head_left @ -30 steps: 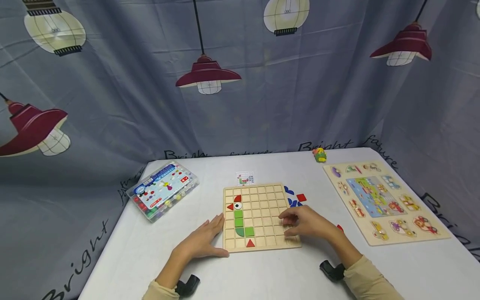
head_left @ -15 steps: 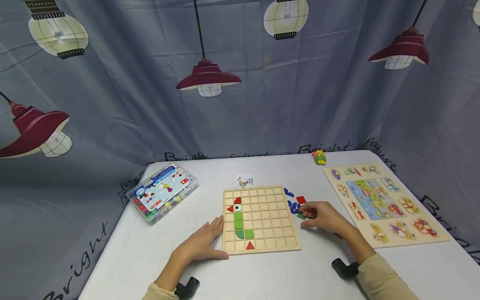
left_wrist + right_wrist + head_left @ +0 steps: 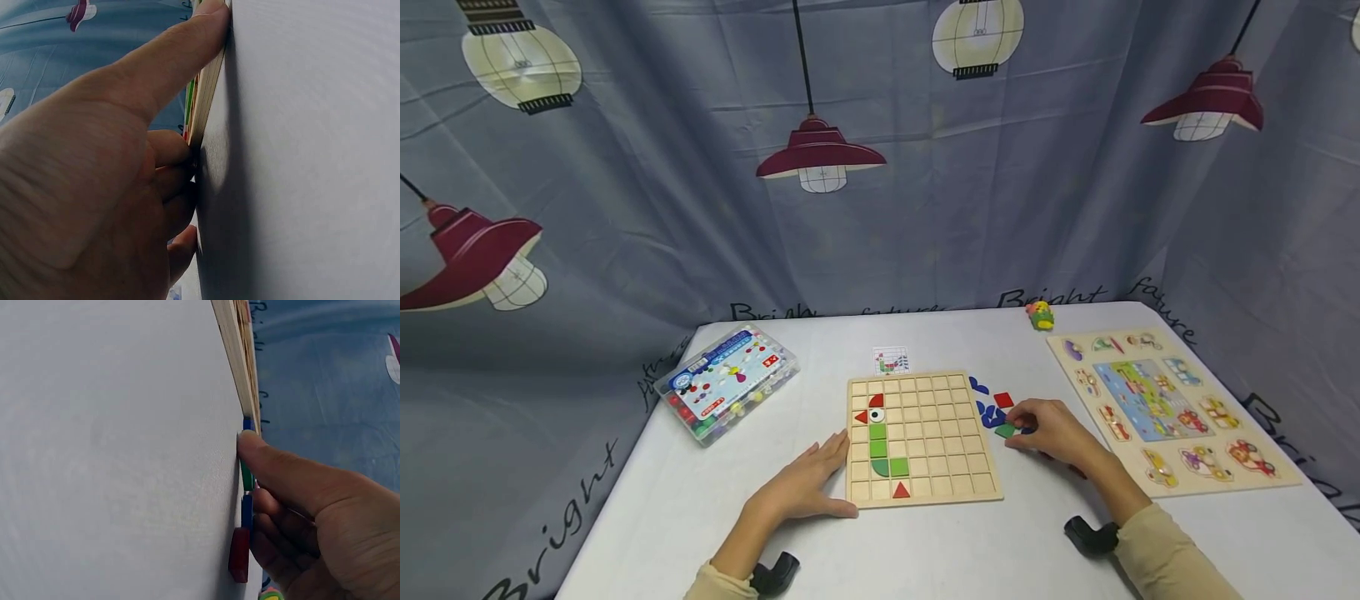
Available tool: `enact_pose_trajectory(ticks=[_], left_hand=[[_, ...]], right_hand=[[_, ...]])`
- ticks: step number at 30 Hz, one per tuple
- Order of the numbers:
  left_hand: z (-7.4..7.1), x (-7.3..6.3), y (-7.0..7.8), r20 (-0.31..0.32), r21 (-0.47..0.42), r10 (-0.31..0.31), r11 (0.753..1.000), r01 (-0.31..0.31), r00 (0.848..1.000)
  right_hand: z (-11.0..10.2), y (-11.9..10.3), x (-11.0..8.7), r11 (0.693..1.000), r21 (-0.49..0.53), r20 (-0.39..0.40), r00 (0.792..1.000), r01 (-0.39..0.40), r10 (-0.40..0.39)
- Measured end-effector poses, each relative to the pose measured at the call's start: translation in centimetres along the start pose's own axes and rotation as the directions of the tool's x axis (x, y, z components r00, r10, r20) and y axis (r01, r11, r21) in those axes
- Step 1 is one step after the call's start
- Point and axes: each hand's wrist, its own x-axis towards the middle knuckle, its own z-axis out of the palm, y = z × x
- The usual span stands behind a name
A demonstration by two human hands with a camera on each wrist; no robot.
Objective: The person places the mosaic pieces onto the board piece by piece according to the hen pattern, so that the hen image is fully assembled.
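Observation:
A wooden grid board (image 3: 936, 442) lies on the white table, with red, green and eye-marked pieces set along its left columns. My left hand (image 3: 805, 479) rests flat beside the board's lower left corner, thumb and fingers touching its edge; the left wrist view shows the hand (image 3: 106, 169) against that edge. To the right of the board, my right hand (image 3: 1052, 433) pinches a green puzzle piece (image 3: 1004, 430) between thumb and index finger, low over the table. In the right wrist view the green piece (image 3: 248, 475) shows between the thumb and the bent fingers.
Blue pieces (image 3: 992, 417) and a red square (image 3: 1003, 400) lie near the right hand. Behind the board is a small pattern card (image 3: 891, 360). A bead box (image 3: 726, 383) stands left, a picture puzzle board (image 3: 1172, 408) right, and a small toy figure (image 3: 1040, 315) at the back.
My right hand has moved from over the board's right side out to the loose pieces, and its fingers have closed in on the green piece. My left hand has stayed put.

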Motion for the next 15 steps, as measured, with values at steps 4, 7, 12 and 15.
enact_pose_trajectory(ticks=[4, 7, 12, 15], left_hand=[[-0.05, -0.05, 0.06, -0.003, -0.006, 0.001, 1.0, -0.001, 1.0], [-0.06, -0.01, 0.05, 0.0, 0.0, -0.002, 1.0, 0.002, 1.0], [-0.04, -0.01, 0.02, 0.005, 0.006, -0.003, 1.0, 0.003, 1.0], [-0.04, -0.03, -0.04, 0.003, 0.009, 0.002, 1.0, -0.002, 1.0]], right_hand=[[-0.13, 0.34, 0.15, 1.0, 0.001, 0.002, 1.0, -0.016, 0.016], [-0.22, 0.59, 0.26, 1.0, 0.002, -0.009, 1.0, -0.015, 0.015], [-0.14, 0.74, 0.22, 1.0, 0.003, -0.052, 0.999, -0.017, 0.017], [0.01, 0.59, 0.2, 0.999, 0.009, -0.073, 0.996, -0.041, 0.042]])
